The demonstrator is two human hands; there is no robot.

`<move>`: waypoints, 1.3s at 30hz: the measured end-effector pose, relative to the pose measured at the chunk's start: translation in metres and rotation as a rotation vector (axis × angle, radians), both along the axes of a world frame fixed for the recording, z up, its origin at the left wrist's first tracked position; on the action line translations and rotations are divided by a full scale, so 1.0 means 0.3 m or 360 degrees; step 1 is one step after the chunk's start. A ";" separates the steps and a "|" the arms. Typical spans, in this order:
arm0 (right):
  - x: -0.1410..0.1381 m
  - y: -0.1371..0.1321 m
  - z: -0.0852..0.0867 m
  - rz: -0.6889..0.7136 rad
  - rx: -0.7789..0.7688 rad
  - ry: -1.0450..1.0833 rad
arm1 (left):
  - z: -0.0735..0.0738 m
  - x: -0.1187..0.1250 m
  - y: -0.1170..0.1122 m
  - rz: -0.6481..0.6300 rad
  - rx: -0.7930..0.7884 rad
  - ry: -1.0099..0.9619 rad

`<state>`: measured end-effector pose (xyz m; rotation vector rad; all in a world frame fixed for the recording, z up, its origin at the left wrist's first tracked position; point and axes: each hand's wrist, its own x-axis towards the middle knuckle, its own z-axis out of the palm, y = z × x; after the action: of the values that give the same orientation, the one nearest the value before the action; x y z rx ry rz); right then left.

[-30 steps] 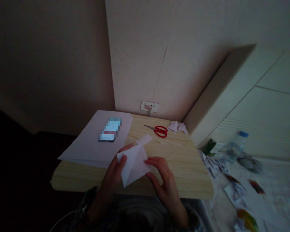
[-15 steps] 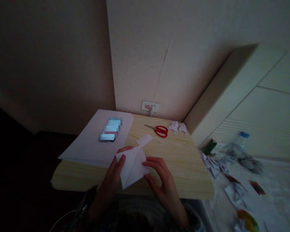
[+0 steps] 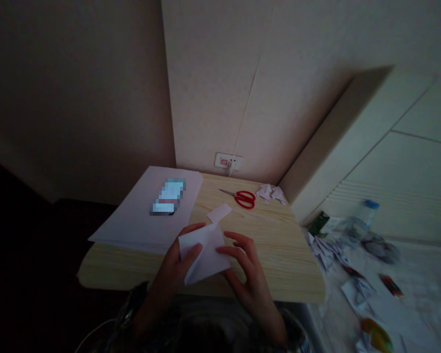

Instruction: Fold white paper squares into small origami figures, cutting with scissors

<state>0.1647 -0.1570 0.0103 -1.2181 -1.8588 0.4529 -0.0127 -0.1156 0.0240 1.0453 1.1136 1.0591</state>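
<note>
A folded white sheet of paper [image 3: 209, 252], creased down its middle, is held up over the front of the wooden table. My left hand [image 3: 182, 257] grips its left side, thumb across the front face and fingers behind. At the right edge, my right hand [image 3: 244, 260] has an index fingertip on the front face and the thumb by the lower corner, partly hidden by the sheet; its other fingers are spread. Just beyond the sheet lies a small white paper strip [image 3: 219, 213]. Farther off rest red-handled scissors [image 3: 242, 198], blades slightly apart or closed, I cannot tell.
Left on the table [image 3: 279, 255] is a stack of white paper [image 3: 132, 215] with a lit phone [image 3: 168, 197] on it. Folded paper pieces [image 3: 265, 192] sit at the back right. A wall socket [image 3: 228, 162] is behind. Right of the table are a bottle [image 3: 363, 220] and more papers.
My left thumb has slid inward over the sheet, and the sheet's left part has turned up a little. My right hand's upper fingers have lifted away from the edge.
</note>
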 end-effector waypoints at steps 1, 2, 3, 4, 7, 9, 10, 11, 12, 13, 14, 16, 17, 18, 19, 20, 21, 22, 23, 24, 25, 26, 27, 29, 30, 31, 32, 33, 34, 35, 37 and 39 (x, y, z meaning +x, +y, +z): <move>0.001 0.001 -0.001 0.0000 0.0000 0.0007 | -0.001 0.000 0.003 0.0003 -0.0001 0.0013; 0.002 0.002 -0.003 -0.0003 0.0002 0.0014 | -0.001 0.001 0.005 0.0011 -0.0011 0.0034; 0.003 0.002 -0.003 -0.0011 0.0003 0.0025 | -0.001 0.002 0.007 0.0021 -0.0029 0.0060; 0.004 0.002 -0.004 -0.0025 0.0003 0.0038 | -0.001 0.002 0.008 0.0028 -0.0056 0.0086; 0.005 0.000 -0.002 -0.0067 -0.0004 0.0083 | -0.001 0.005 0.006 0.0042 -0.0138 0.0123; 0.003 -0.001 0.001 -0.0077 -0.0009 0.0103 | -0.002 0.008 0.001 0.0070 -0.0167 0.0109; 0.003 -0.001 0.003 -0.0077 -0.0005 0.0110 | -0.002 0.010 -0.003 0.0105 -0.0180 0.0100; 0.002 -0.001 0.003 -0.0075 0.0005 0.0117 | -0.003 0.011 -0.006 0.0145 -0.0203 0.0090; 0.001 -0.001 0.003 -0.0071 0.0018 0.0120 | -0.002 0.012 -0.010 0.0178 -0.0237 0.0083; 0.001 0.000 0.003 -0.0061 0.0029 0.0116 | -0.001 0.012 -0.013 0.0214 -0.0275 0.0082; 0.001 0.000 0.003 -0.0044 0.0038 0.0107 | 0.000 0.012 -0.016 0.0236 -0.0315 0.0082; 0.003 -0.001 0.003 0.0008 0.0047 0.0083 | 0.004 0.012 -0.019 0.0270 -0.0381 0.0067; 0.004 -0.001 0.004 0.0036 0.0047 0.0072 | 0.007 0.013 -0.019 0.0296 -0.0414 0.0054; 0.005 -0.003 0.005 0.0060 0.0045 0.0065 | 0.010 0.014 -0.019 0.0325 -0.0444 0.0040; 0.006 -0.004 0.007 0.0076 0.0042 0.0062 | 0.013 0.015 -0.018 0.0347 -0.0471 0.0025; 0.007 -0.006 0.009 0.0084 0.0041 0.0062 | 0.016 0.017 -0.018 0.0359 -0.0490 0.0013; 0.007 -0.008 0.012 0.0084 0.0039 0.0066 | 0.018 0.019 -0.018 0.0373 -0.0497 0.0014; 0.008 -0.010 0.015 0.0081 0.0035 0.0072 | 0.020 0.020 -0.017 0.0381 -0.0494 0.0019; 0.008 -0.011 0.018 0.0078 0.0035 0.0079 | 0.021 0.022 -0.017 0.0378 -0.0481 0.0025; 0.008 -0.013 0.020 0.0078 0.0035 0.0086 | 0.019 0.022 -0.016 0.0366 -0.0464 0.0030; 0.007 -0.014 0.021 0.0080 0.0033 0.0090 | 0.016 0.022 -0.014 0.0358 -0.0450 0.0036; 0.008 -0.014 0.022 0.0083 0.0030 0.0092 | 0.012 0.021 -0.012 0.0352 -0.0437 0.0047; 0.008 -0.015 0.022 0.0087 0.0024 0.0090 | 0.007 0.019 -0.009 0.0338 -0.0420 0.0058; 0.008 -0.015 0.020 0.0096 0.0006 0.0078 | -0.002 0.015 -0.002 0.0290 -0.0352 0.0076; 0.007 -0.014 0.019 0.0099 -0.0005 0.0072 | -0.005 0.013 0.001 0.0263 -0.0303 0.0078; 0.007 -0.013 0.017 0.0099 -0.0014 0.0065 | -0.006 0.011 0.004 0.0235 -0.0255 0.0074; 0.007 -0.012 0.016 0.0101 -0.0023 0.0058 | -0.005 0.009 0.007 0.0212 -0.0214 0.0062; 0.006 -0.011 0.014 0.0101 -0.0029 0.0051 | -0.004 0.008 0.008 0.0198 -0.0183 0.0049; 0.005 -0.010 0.013 0.0101 -0.0033 0.0046 | -0.003 0.007 0.010 0.0198 -0.0164 0.0039; 0.004 -0.008 0.013 0.0105 -0.0036 0.0041 | -0.003 0.006 0.011 0.0201 -0.0149 0.0031; 0.002 -0.006 0.013 0.0119 -0.0039 0.0036 | -0.005 0.005 0.013 0.0194 -0.0131 0.0033; 0.001 -0.006 0.015 0.0123 -0.0047 0.0036 | -0.012 0.003 0.014 0.0174 -0.0121 0.0044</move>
<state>0.1651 -0.1587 0.0147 -1.1588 -1.8909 0.5364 -0.0117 -0.1113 0.0204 0.9501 1.2356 1.0831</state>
